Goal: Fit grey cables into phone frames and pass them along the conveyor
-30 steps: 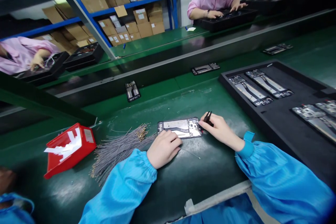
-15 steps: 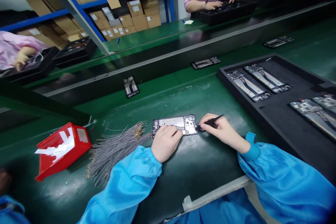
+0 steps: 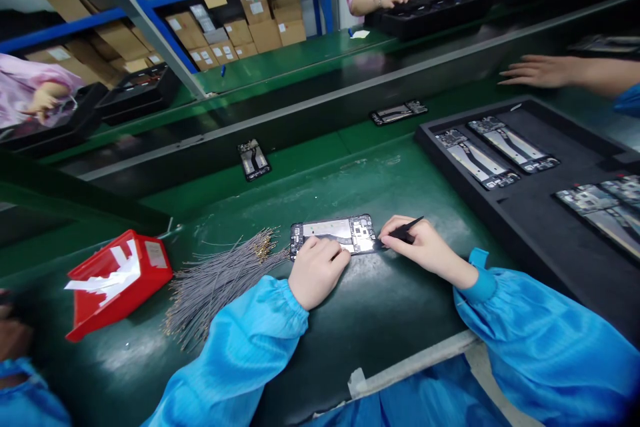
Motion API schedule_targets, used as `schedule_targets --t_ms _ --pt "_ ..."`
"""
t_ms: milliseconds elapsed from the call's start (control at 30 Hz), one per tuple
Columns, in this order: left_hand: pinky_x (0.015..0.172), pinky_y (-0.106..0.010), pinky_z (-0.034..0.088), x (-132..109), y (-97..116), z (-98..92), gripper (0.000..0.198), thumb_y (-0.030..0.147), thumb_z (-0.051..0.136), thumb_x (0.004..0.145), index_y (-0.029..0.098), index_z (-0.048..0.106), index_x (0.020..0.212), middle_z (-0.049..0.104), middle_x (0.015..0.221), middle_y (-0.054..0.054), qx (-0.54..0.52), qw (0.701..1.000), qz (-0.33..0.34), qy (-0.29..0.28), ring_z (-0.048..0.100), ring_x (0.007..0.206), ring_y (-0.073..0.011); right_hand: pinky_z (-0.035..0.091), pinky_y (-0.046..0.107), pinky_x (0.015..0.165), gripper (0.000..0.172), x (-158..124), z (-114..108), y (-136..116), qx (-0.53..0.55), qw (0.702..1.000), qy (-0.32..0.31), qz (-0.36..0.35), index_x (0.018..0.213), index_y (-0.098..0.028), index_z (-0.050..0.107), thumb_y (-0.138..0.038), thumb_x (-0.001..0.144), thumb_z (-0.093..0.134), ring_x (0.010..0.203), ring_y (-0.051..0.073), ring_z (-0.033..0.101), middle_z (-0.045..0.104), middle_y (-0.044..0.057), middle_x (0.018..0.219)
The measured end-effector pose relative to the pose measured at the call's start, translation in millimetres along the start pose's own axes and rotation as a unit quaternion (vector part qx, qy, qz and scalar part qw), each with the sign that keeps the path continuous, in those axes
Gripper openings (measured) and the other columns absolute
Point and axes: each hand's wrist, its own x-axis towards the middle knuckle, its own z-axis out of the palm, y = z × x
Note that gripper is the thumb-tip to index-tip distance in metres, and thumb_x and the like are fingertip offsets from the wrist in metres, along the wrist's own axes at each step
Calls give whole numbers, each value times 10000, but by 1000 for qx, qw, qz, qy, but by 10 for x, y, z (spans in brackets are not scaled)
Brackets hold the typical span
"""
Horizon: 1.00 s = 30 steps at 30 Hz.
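An opened smartphone [image 3: 333,227] lies on the green bench, its circuit board, battery area and dark flex cable exposed. My left hand [image 3: 319,271] is closed over the phone's lower edge, fingers bent and holding it down; whatever sits under the fingertips is hidden. In a pinch, my right hand [image 3: 425,245] grips black tweezers [image 3: 403,232], whose tips reach the board end at the phone's right side. Beside my left wrist spreads a bundle of thin grey coaxial cables [image 3: 220,287] with gold-coloured ends, some touching the phone's left end.
A red bin [image 3: 120,290] with white paper strips stands left. A black foam tray [image 3: 460,197] holding several opened phones is at right. Behind lie one phone [image 3: 254,160] and another phone [image 3: 399,112]. A co-worker's hand [image 3: 545,71] reaches in from the right.
A co-worker's hand has come into view at the upper right, by a phone there. My hands, the tweezers and the phone have barely moved; the view has shifted slightly.
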Motion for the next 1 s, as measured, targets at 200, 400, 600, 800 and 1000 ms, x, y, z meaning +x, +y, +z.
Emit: schedule_targets --t_ms 200,400,600,800,1000 --pt "630 -290 275 -9 0 -1 221 176 394 895 174 566 757 544 684 -7 -3 1000 3 0 447 648 -126 451 272 650 100 0 -4 7 3 1000 -7 -6 731 -174 606 -229 786 544 716 156 582 615 32 759" --pt "629 -294 275 -8 1 -3 226 176 398 894 173 570 748 547 681 -6 -2 1000 3 1 441 645 -128 443 282 671 104 -12 -5 -26 -6 999 -16 -43 748 -173 592 -226 804 523 729 157 566 598 41 769" --pt "626 -294 275 -2 3 -1 248 186 384 901 171 574 741 527 670 -11 -12 1000 -1 0 443 656 -127 432 281 653 118 -33 9 -62 -30 995 -44 -80 781 -188 564 -235 837 471 722 156 543 572 48 782" --pt "616 -292 283 15 6 -20 257 214 385 901 172 575 733 523 675 -18 -22 1000 -12 -1 448 666 -135 427 286 641 131 -76 36 -77 -67 986 -72 -133 819 -195 566 -221 844 439 705 161 525 568 57 783" --pt "629 -284 337 45 26 13 217 220 392 889 175 581 794 544 729 -29 -46 998 -28 -13 475 704 -152 440 283 692 154 -29 6 -12 -40 993 -58 -93 852 -189 580 -276 861 453 769 159 539 555 53 832"
